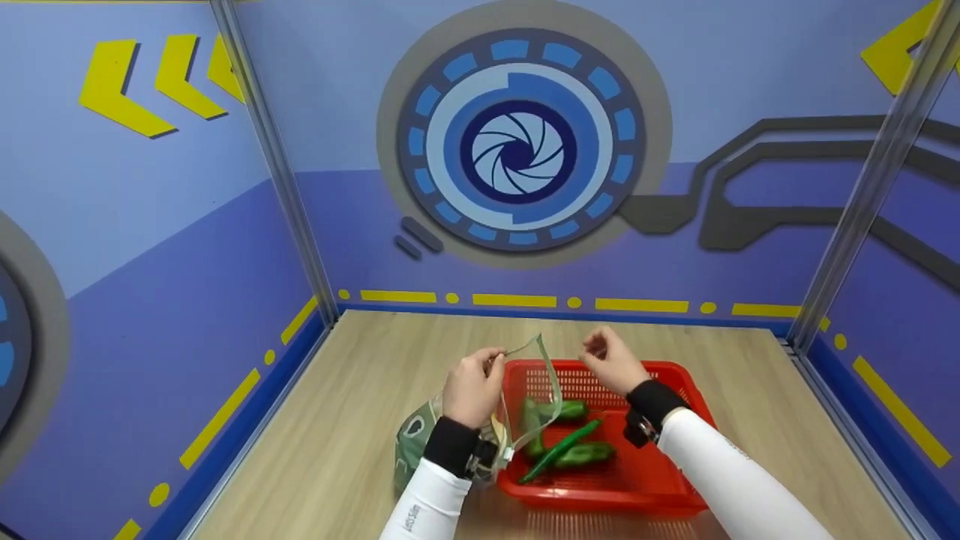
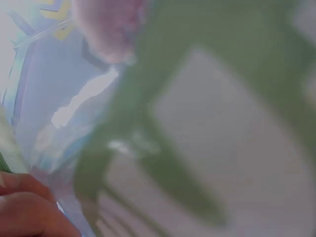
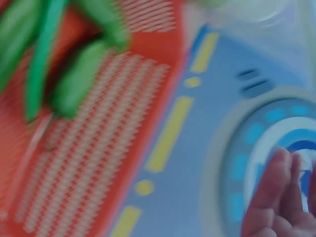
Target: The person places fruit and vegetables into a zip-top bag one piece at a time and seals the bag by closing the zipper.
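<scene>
In the head view my left hand [image 1: 472,390] pinches the rim of a clear zip bag [image 1: 557,390] with a green print, its mouth spread wide over the basket's left side. A small white slider [image 1: 508,454] sits on the bag's rim. Close up, the green print [image 2: 197,163] fills most of the left wrist view. Over the far right part of the red basket, my right hand [image 1: 616,362] is raised with loosely bent fingers and holds nothing. Long green peppers [image 1: 585,454] lie in the basket, including a thin bright one [image 1: 562,450]; the bag's rim overlaps some of them.
The red plastic basket [image 1: 600,499] with slotted walls stands on a wood-grain table [image 1: 337,427]. Blue printed panels [image 1: 337,225] enclose the table at the back and sides, with metal posts [image 1: 277,165] at the corners.
</scene>
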The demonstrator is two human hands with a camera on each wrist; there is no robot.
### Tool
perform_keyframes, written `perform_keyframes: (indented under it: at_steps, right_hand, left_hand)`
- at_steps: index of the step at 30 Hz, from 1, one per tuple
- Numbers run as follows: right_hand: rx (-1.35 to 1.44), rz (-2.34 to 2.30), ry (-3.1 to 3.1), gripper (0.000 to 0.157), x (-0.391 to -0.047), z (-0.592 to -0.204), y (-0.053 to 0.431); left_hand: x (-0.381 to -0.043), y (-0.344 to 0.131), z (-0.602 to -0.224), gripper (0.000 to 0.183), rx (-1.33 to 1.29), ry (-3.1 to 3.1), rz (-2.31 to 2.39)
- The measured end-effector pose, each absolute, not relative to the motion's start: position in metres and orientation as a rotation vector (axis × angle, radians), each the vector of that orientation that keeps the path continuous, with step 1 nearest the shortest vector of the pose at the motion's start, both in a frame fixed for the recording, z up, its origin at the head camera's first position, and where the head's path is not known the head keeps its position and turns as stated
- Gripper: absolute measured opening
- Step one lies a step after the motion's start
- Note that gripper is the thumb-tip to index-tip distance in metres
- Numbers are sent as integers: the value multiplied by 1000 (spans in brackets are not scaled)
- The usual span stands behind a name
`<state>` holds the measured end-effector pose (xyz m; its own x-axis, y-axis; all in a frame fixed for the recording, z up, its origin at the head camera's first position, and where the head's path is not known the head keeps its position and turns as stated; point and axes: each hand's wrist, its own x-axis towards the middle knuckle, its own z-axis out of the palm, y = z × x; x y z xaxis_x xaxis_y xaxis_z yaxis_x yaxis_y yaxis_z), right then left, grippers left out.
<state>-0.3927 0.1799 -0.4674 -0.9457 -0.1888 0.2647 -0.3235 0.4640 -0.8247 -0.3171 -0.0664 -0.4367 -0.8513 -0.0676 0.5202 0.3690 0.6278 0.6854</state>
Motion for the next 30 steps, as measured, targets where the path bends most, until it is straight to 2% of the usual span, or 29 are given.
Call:
perform_keyframes:
  at_steps: [4,12,18,22,30]
  right_hand:
    - [468,1333,-2794,23,-391,-496,187]
    - [769,1130,-2944,22,-383,-538,182]
    - [1070,979,-2931,36,-383,-558,182]
    - [1096,928,-2982,42,-380,-565,184]
    - [1060,825,-3016,17,-379,-572,190]
  left_hand:
    - [-317,-66,-437,19,-222,-2350,-1146]
    - [-317,-64,-439,19,-233,-2341,-1154]
    - [-316,-64,-439,21,-231,-2344,-1162]
    - [-316,-63,-440,21,-219,-2357,-1175]
    - [-318,-63,-443,21,-239,-2346,-1179]
